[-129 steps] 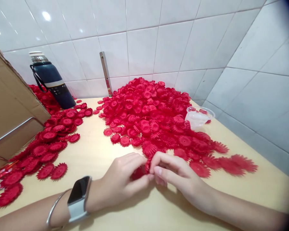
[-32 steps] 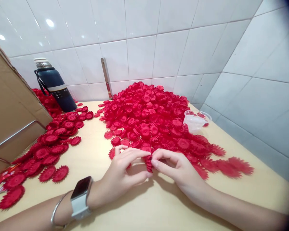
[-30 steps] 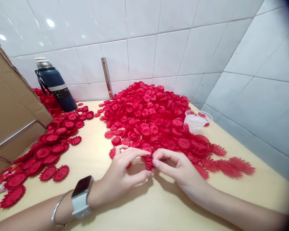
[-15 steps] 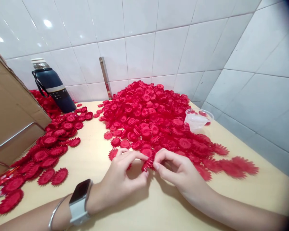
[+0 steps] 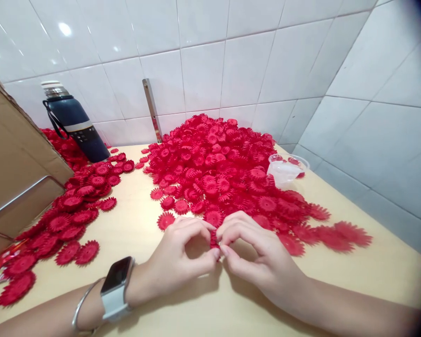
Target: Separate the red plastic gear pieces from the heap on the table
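Between the thumb and forefinger of my left hand [image 5: 182, 250] is a red toothed disc [image 5: 214, 238], held on edge just above the table. My right hand [image 5: 257, 252] comes in from the other side, its thumb and forefinger pinched together right at the disc. What those right fingertips grip is too small and covered to make out. Directly behind both hands rises a large heap of similar red discs [image 5: 214, 178] with saw-like or petal-like rims. My left wrist carries a smartwatch [image 5: 117, 285] and a metal bangle [image 5: 80, 306].
More red discs [image 5: 73, 217] trail along the left, beside a cardboard box [image 5: 17, 154]. A dark blue bottle [image 5: 77, 124] leans near the tiled wall [image 5: 203, 70]. A clear plastic tub [image 5: 286, 171] stands right of the heap. A metal strip [image 5: 151, 110] rests against the wall.
My right hand has moved left, its fingertips now at the disc in my left hand. The disc has turned more edge-on. The view has shifted slightly.
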Tool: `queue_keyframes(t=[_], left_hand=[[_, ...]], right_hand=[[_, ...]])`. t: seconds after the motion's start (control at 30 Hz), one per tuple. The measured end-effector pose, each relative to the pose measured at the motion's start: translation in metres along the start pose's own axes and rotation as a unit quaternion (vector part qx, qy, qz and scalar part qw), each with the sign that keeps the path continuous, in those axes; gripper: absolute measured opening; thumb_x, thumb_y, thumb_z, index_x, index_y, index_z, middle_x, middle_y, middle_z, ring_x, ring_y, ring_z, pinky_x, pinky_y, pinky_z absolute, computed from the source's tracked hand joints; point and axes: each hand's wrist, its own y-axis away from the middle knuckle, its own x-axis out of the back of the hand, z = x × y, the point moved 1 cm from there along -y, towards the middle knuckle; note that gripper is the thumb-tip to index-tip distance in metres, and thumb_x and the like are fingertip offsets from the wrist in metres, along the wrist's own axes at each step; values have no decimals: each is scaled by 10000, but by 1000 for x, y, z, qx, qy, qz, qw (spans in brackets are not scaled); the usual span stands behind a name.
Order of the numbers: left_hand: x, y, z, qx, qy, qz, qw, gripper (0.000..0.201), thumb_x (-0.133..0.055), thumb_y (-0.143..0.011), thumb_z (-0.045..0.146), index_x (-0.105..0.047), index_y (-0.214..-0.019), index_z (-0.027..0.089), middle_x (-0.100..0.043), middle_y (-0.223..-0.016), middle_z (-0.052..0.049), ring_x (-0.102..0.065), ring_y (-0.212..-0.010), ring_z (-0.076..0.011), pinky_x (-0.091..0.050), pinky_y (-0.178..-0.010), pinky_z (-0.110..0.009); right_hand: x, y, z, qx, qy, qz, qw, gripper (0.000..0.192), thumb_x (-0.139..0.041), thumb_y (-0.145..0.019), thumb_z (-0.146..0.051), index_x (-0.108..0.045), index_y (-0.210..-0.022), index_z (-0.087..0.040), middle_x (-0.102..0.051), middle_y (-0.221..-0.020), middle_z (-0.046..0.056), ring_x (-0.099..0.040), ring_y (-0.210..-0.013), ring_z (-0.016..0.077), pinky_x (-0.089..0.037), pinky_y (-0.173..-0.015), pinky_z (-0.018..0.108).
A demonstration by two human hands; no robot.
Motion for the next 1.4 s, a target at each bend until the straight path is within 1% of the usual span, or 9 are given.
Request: queue_keyframes(t=[0.13, 0.27, 0.5, 0.67, 0.83, 0.9, 1.0, 1.17, 1.4], left_hand=[[0, -1, 0, -8, 6, 4, 1000, 106, -528, -720, 81, -590, -710, 167, -617, -869, -17, -541, -817, -154, -405, -770, -271], [2, -1, -2, 16, 33, 45, 998, 137, -523, -714, 69, -538, -621, 167, -607, -900, -17, -551, -847, -151, -412, -765, -259], [1, 0, -4, 34, -5, 105, 994, 169, -496, -720, 76, -453, -588, 173, -576, -984, -28, -541, -893, -171, -398, -784, -285], [3, -3, -9, 52, -2, 137, 989, 190, -478, -725, 83, -415, -573, 178, -560, -1000, -30, -530, -922, -177, -400, -787, -294], [12, -9, -21, 91, -1, 219, 971, 238, -449, -704, 60, -344, -531, 186, -561, -965, -48, -514, -960, -206, -407, -764, -324], [13, -10, -21, 84, 3, 216, 973, 224, -453, -713, 69, -363, -543, 186, -559, -956, -52, -510, -968, -206, -407, -779, -333], [11, -9, -16, 63, 4, 189, 980, 196, -467, -744, 102, -414, -572, 180, -550, -975, -54, -508, -962, -196, -409, -797, -326], [8, -6, -14, 52, 9, 164, 985, 109, -505, -770, 166, -498, -662, 178, -532, -1007, -49, -508, -959, -190, -424, -798, -303], [8, -7, -14, 52, 24, 145, 988, 115, -488, -793, 200, -548, -698, 175, -545, -994, -51, -531, -920, -186, -448, -767, -295]], right_hand=[[0, -1, 1, -16, -6, -2, 1000, 148, -493, -755, -86, -476, -665, -202, -552, -746, 31, -503, -756, 179, -422, -674, 314], [1, -2, 0, -34, -16, 2, 999, 150, -488, -737, -70, -487, -664, -201, -554, -749, 27, -505, -755, 177, -416, -680, 308], [2, -4, 2, -143, -76, 19, 987, 134, -486, -723, -105, -477, -619, -190, -525, -714, 9, -495, -679, 151, -389, -631, 279], [2, -4, 5, -169, -117, 24, 978, 121, -484, -702, -117, -471, -604, -187, -514, -697, 0, -476, -656, 140, -369, -598, 261], [4, -2, 4, -176, -123, 34, 976, 132, -492, -707, -124, -456, -598, -191, -492, -657, -9, -466, -641, 139, -362, -593, 260], [4, -3, 4, -178, -119, 38, 976, 128, -488, -729, -141, -461, -614, -191, -502, -658, -5, -476, -642, 145, -370, -596, 267], [3, -5, 5, -184, -119, 51, 974, 128, -477, -772, -188, -473, -644, -190, -519, -665, -1, -489, -639, 148, -380, -586, 271], [1, -6, 5, -167, -140, 54, 974, 154, -459, -823, -234, -475, -676, -190, -530, -677, -5, -502, -646, 139, -395, -602, 268], [2, -5, 5, -180, -130, 42, 974, 147, -445, -831, -212, -461, -686, -194, -530, -669, -9, -508, -644, 141, -395, -616, 276]])
